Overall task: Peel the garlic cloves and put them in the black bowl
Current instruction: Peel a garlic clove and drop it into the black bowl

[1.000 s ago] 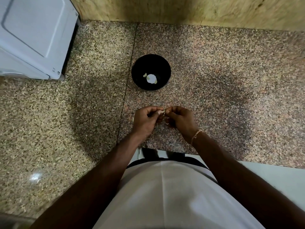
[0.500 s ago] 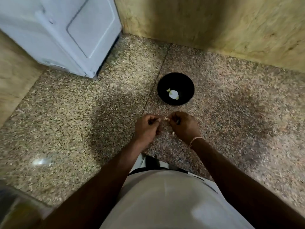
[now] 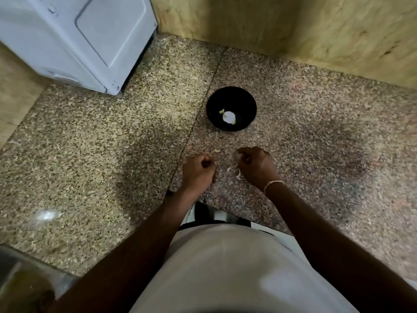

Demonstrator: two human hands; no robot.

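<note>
A: Where is the black bowl?

B: The black bowl sits on the speckled stone bench, a little above the middle of the frame. Inside it lie a white peeled garlic clove and a small pale scrap just to its upper left.

A: And the hands?

B: Both are below the bowl, near the middle of the frame and apart from each other. The left hand has its fingers curled into a fist; whether it holds anything, I cannot tell. The right hand also has its fingers curled under, and I cannot tell if they grip anything. A thin pale band circles the right wrist.

A: Is anything loose on the bench?

B: Yes. A small garlic piece lies just above the left hand, and bits of papery skin lie between the two hands, close to the right one.

A: What surrounds all this?

B: A white appliance fills the upper left of the frame. A tan wall runs across the top and upper right. The person's white shirt fills the bottom centre.
</note>
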